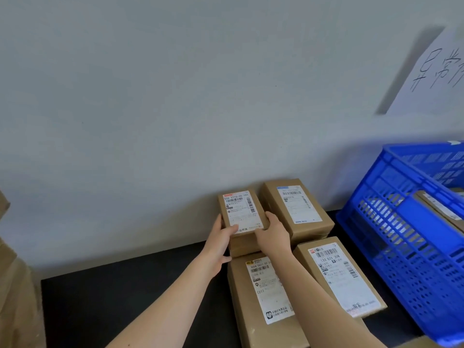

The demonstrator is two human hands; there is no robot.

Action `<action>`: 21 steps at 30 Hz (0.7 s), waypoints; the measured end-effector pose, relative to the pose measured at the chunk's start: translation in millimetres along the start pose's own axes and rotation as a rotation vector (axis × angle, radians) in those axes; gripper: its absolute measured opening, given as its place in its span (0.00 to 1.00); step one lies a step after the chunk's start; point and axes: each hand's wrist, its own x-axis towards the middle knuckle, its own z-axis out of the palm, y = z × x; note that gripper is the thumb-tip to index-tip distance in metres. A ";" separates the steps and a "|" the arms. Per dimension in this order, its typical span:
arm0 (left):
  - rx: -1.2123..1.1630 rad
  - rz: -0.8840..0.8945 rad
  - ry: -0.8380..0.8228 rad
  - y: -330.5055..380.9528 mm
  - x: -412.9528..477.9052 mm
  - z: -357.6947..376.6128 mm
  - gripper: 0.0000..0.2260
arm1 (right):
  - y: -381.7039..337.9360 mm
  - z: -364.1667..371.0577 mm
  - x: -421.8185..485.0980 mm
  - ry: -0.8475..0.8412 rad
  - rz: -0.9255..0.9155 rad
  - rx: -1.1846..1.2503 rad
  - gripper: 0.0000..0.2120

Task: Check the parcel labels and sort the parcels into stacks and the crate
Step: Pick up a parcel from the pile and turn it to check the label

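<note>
Head view, the only one. My left hand [221,237] and right hand [272,231] both grip the small parcel [241,212]. The fingers curl round its near left and near right edges, and both thumbs lie on top at the lower end of the label. I judge the two-sided hold is there to keep the parcel level and square. It sits on a lower box [242,246], their edges roughly in line, so this looks like the far-left stack being built. I cannot tell whether its full weight is down. The label faces up and toward me, top line starting 550, so it can be read without turning the parcel. Three more stacks sit close by on the black table [125,297], each with its label up: the far-right parcel [296,209] just beside the held one, the near-left parcel [266,292] under my forearms, and the near-right parcel [341,275]. They are packed tight, probably one stack per label code. The blue crate [401,222] stands to the right of the stacks, tilted in this lens, with a boxed parcel [442,204] already inside. A handwritten paper sign [437,71] is on the wall above the crate, which probably marks what goes in there. Brown packages [15,297] wait at the left edge, likely unsorted. Next I would let go carefully so the stack stays true.
</note>
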 end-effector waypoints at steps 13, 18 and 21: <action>0.184 0.144 0.062 -4.0 8.2 9.0 0.30 | 7.3 6.1 4.7 0.083 -0.127 -0.135 0.25; 0.304 0.194 0.124 -3.0 7.0 9.9 0.28 | 7.1 3.3 -1.6 0.164 -0.184 -0.225 0.21; 0.358 0.216 0.146 -1.3 2.4 10.0 0.26 | 6.7 2.7 -1.8 0.197 -0.227 -0.235 0.18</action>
